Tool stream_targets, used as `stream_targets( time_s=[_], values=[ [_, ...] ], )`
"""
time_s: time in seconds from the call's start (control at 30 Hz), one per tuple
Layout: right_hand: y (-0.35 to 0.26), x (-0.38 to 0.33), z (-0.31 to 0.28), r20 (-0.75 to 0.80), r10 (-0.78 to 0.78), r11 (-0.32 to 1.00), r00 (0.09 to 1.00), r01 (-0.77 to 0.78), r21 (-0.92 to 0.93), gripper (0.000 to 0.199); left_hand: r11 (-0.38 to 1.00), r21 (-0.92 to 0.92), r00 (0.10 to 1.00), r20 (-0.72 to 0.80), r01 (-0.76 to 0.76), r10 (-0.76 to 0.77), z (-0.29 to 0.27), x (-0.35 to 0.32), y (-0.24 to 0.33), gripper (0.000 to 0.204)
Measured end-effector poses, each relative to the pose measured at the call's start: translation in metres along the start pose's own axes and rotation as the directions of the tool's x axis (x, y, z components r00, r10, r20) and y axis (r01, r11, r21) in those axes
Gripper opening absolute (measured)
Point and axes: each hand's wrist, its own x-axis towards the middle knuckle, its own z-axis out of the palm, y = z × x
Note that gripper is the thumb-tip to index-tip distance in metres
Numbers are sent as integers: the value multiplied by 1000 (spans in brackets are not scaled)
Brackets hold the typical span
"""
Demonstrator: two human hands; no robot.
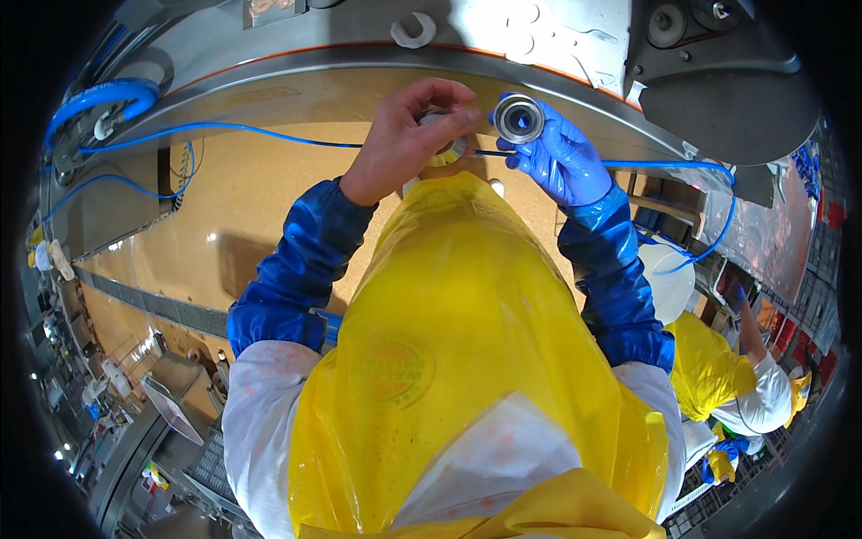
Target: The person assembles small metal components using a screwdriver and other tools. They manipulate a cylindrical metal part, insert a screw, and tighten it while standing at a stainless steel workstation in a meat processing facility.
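My bare left hand [409,139] is curled around a round, shiny metal part [446,154], partly hidden by the fingers and thumb. Close to its right, my right hand [566,162], in a blue glove, grips a round metal fitting [531,117] with a dark bore, its ringed end turned up toward me. The two parts are held apart, in front of my yellow apron and just short of the steel machine edge [359,65].
A white C-shaped piece [413,32] lies on the steel surface ahead. A blue hose [260,133] runs across behind my hands. At the right are a dark rounded machine cover [727,99] and a co-worker in a yellow apron [714,364]. A floor drain [162,305] crosses the left.
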Motion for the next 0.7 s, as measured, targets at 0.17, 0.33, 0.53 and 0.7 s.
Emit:
stream_targets(
  time_s=[0.17,0.33,0.53,0.7],
  values=[
    [-17,-3,-1,-9,120,993,993,-120,-10,54,967,-235,961,274,96,-28,-4,-13,-2,47],
    [-14,-5,8,-123,232,927,965,-258,-271,48,986,-168,992,128,-1,22,1,-11,-11,49],
    [17,2,61,17,-364,191,931,92,-977,55,963,-270,999,52,20,-6,18,-7,-12,55],
    [11,6,64,-61,-406,225,912,35,-974,55,919,-375,991,-92,-121,93,40,-14,-12,60]
  ],
)
